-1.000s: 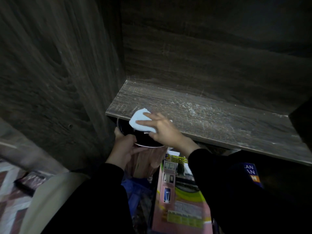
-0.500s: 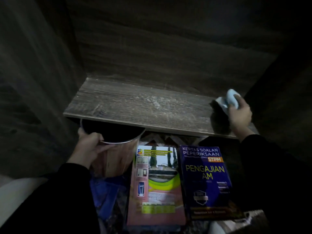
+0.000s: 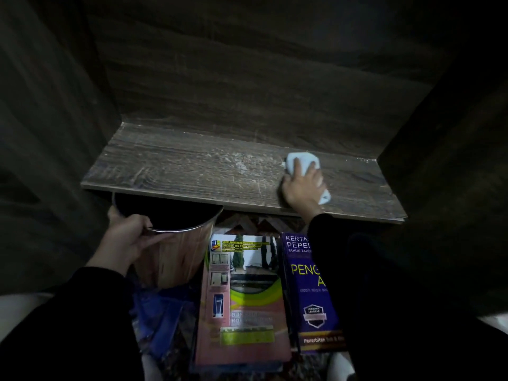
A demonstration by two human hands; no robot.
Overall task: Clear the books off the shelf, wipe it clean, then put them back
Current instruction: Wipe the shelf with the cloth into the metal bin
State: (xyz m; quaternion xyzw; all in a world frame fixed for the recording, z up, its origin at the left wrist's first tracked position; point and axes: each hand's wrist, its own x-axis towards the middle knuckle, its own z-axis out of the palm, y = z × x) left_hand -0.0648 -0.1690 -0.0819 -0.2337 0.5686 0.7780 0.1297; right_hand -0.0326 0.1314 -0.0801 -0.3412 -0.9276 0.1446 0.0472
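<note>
White cloth (image 3: 302, 160), soft and light, wadded on the right end of the shelf (image 3: 192, 166). Right hand (image 3: 302, 187) presses it, fingers close together. Left hand (image 3: 129, 237) curls round the bin (image 3: 176, 257) rim. Books (image 3: 247, 298) lie flat below the shelf: probably stiff and heavyish, best gripped by the spines.

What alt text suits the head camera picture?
A person's right hand presses a white cloth on a dusty wooden shelf, while the left hand holds a metal bin under its front edge. A pink book and a blue book lie below.
</note>
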